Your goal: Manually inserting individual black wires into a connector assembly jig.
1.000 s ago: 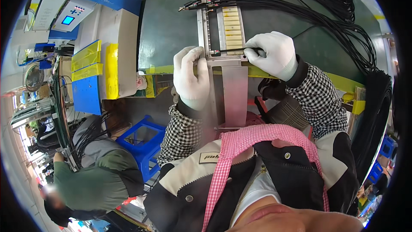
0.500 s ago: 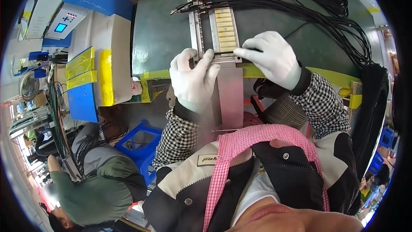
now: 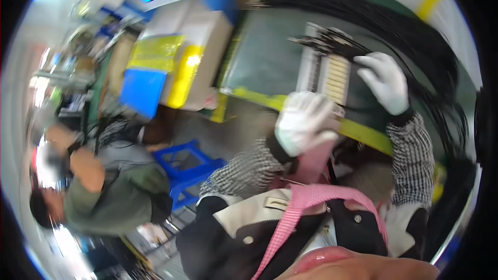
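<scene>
My right grip (image 3: 385, 85) has left the rack's near end (image 3: 340, 108), now right of rack, half open, seemingly empty: steadying there looks over. Left grip (image 3: 306, 123) at near end, blurred; can't tell hold.

Two gloved hands (image 3: 306, 123), one slotted fixture (image 3: 336, 79), one blue stool (image 3: 206, 165).

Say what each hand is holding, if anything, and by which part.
Right hand: no hold visible; thumb and fingers spread, close to the black cables. Left hand: blurred at the near end of the metal fixture; can't tell.
</scene>
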The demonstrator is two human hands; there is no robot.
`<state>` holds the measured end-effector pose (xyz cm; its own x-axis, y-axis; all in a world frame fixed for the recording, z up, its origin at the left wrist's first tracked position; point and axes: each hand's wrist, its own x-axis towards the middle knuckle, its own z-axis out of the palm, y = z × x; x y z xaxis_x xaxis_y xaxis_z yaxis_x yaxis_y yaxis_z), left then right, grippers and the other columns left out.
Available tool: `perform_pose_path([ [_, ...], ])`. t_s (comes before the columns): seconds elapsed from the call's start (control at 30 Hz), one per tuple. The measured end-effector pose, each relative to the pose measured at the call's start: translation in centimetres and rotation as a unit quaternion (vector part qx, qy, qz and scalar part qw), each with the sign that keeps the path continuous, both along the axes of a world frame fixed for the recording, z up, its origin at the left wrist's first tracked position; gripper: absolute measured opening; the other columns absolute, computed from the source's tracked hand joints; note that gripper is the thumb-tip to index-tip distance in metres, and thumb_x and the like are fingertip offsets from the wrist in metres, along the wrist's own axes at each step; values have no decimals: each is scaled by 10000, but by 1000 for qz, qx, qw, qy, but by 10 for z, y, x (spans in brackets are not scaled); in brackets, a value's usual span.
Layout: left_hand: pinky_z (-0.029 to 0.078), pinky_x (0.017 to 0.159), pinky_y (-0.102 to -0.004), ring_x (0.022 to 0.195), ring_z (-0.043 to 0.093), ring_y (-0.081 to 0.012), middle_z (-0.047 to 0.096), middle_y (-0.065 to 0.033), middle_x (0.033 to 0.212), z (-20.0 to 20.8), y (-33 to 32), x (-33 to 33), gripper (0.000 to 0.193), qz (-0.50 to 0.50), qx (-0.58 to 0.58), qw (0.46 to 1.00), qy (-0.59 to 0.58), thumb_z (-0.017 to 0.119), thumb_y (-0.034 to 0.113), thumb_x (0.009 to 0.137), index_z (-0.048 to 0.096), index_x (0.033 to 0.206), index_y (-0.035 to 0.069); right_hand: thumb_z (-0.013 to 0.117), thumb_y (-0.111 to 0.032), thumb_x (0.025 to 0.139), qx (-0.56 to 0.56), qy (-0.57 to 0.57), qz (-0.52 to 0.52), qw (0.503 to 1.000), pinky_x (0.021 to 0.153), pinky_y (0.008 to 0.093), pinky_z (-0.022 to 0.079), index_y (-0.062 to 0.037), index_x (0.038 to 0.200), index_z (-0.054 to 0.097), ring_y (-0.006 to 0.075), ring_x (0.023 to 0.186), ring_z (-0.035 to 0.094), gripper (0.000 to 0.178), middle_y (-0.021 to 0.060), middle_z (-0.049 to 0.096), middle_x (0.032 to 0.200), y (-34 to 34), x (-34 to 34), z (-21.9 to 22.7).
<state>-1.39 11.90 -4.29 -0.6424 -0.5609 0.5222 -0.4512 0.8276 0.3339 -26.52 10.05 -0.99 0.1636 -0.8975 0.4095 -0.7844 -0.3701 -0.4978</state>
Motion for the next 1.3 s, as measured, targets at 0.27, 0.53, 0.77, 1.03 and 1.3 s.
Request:
perform_pose_path([
  [0.27,374,899,-440,992,479,-301,495,-128,1099,-14,-6,-3,585,32,-65,994,88,608,501,744,533,1101,44,576,-175,896,9,26,-11,1000,790,310,453,-21,1058,636,254,854,586,232,95,616,980,-74,-46,-54],
  [0.53,374,894,-436,998,471,-308,500,-134,1122,-7,7,3,581,26,-60,994,88,545,541,824,542,1113,37,579,-170,899,124,-34,11,992,789,269,442,12,1026,629,195,853,582,227,75,633,953,-81,-52,-45],
  [0.77,375,892,-431,987,488,-298,502,-115,1095,0,14,1,572,19,-51,992,111,660,468,705,540,1088,60,576,-177,914,63,-56,-78,993,851,256,444,20,1040,624,172,921,594,239,66,652,1013,-56,-68,-32],
  [1.03,385,872,-401,971,533,-268,548,-70,1083,9,17,1,550,30,-4,999,33,686,438,690,592,1118,105,568,-71,838,253,-252,22,934,585,199,416,1,971,620,88,627,509,160,30,601,758,36,6,24],
  [1.3,414,874,-365,951,540,-237,568,-72,1080,4,15,2,444,45,-33,995,77,712,138,686,599,1114,99,612,-69,783,291,-151,0,945,568,216,409,3,853,636,91,597,491,103,21,597,693,55,8,17],
])
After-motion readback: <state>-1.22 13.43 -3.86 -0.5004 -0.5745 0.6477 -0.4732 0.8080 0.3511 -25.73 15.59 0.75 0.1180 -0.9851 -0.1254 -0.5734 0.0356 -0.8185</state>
